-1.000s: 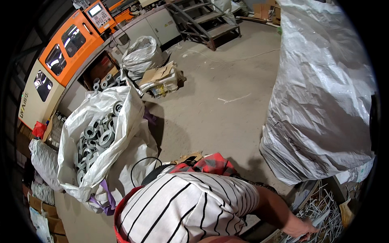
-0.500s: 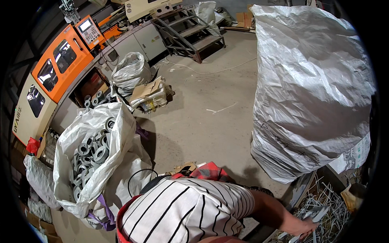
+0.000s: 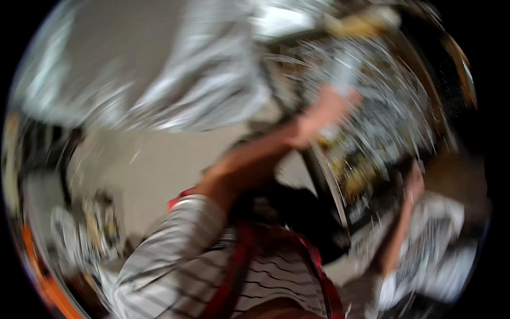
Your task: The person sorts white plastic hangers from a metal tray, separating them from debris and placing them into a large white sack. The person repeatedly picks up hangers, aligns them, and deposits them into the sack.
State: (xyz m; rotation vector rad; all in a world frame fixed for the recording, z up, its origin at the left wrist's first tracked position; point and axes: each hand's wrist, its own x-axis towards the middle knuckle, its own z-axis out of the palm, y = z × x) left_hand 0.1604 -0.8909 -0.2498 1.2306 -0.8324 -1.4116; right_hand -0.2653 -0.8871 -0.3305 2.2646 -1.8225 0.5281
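Note:
Motion smears the whole head view. My left hand [image 3: 330,109] reaches over a bin [image 3: 325,173] with a low side wall, its fingers closed round a pale grey plastic piece [image 3: 346,68]. Beneath and past that hand lies a heap of thin grey plastic strips [image 3: 390,114], with yellowish bits [image 3: 357,181] among them at the near end. My right hand [image 3: 414,183] is at the bin's near right edge, beside the strips. Its fingers are too blurred to show whether they hold anything.
A big silvery-white woven sack [image 3: 207,80] stands left of the bin. Another white sack [image 3: 443,218] is at the right, by my right forearm. Concrete floor [image 3: 159,154] stretches to the left, and an orange machine edge [image 3: 45,282] shows at lower left.
The view has swung right toward the bin, so the sack of grey rings has left it. My right hand has come into view. My left hand stays over the strips.

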